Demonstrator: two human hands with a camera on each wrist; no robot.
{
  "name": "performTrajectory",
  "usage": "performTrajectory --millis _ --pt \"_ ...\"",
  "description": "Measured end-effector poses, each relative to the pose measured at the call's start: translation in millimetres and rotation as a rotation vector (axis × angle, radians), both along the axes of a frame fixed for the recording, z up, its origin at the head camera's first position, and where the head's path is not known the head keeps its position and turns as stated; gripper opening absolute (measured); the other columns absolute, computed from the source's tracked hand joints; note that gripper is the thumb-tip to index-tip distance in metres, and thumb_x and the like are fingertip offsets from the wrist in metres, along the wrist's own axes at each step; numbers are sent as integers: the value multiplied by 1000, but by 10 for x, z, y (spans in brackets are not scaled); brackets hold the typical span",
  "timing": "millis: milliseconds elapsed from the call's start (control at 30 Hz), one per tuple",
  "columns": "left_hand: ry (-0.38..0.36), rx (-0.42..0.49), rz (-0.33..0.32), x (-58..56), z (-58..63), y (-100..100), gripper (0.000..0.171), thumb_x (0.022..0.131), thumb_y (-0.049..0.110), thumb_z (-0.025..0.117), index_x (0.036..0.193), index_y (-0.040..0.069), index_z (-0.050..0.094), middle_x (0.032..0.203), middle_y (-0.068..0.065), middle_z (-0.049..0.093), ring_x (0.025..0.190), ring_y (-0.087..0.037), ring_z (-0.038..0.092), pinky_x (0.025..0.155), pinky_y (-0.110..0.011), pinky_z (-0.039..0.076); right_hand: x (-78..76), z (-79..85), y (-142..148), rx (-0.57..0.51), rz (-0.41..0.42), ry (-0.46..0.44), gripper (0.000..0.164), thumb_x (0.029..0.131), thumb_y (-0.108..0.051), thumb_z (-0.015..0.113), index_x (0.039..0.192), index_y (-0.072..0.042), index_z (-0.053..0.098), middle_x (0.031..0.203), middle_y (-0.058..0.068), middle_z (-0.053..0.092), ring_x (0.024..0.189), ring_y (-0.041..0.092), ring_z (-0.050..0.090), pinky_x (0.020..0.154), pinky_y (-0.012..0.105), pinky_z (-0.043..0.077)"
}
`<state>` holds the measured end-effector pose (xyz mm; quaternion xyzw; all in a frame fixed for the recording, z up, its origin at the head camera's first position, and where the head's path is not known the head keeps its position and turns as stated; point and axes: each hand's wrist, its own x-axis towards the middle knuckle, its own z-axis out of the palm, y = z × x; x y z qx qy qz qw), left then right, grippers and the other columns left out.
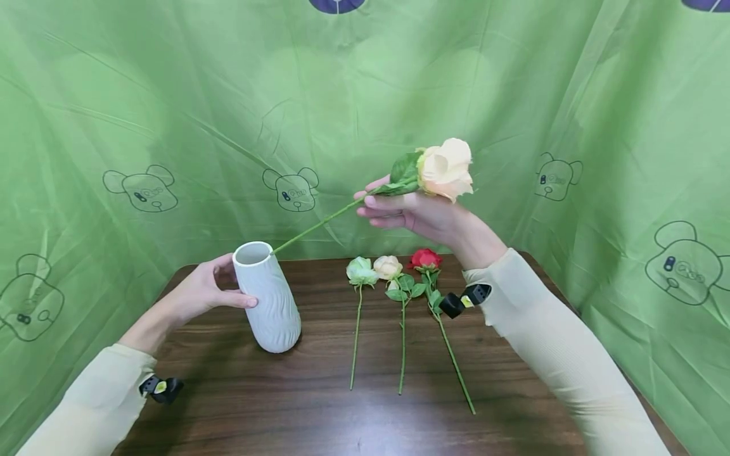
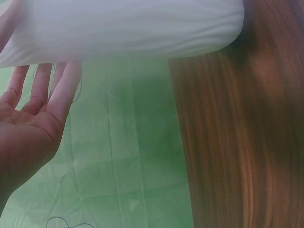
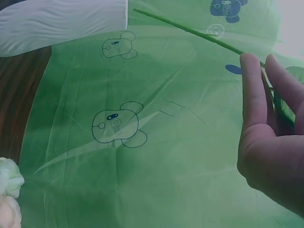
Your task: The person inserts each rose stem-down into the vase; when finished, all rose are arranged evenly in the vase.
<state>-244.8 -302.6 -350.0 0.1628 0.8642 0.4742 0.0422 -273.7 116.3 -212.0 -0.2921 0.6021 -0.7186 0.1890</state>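
Note:
My left hand grips a white ribbed vase near its top, thumb on the near side. The vase tilts a little in the head view, its mouth up. My right hand pinches the green stem of a cream rose between thumb and fingers. Its bloom hangs over the wrist, and the stem slants down left. In the right wrist view, the stem's end stands just off the mouth of the vase. The left wrist view shows fingers behind the vase.
On the brown wooden table lie a pale green rose, a smaller cream rose and a red rose, stems toward me. A green cloth with bear drawings hangs behind and at both sides.

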Motion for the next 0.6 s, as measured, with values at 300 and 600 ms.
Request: performTrajectory --millis 300,600 --pt "-18 33 -22 16 13 56 77 77 15 90 142 6 49 122 -16 64 110 -23 64 85 -33 56 -23 65 -237 55 13 -31 20 96 4 65 116 3 65 125 20 67 108 32 69 96 47 52" --pt "0 12 -12 4 21 38 74 78 17 90 140 6 51 120 -15 65 109 -28 63 84 -33 55 -117 192 -527 23 10 -84 31 94 8 66 124 9 59 120 26 67 103 37 71 91 47 54"
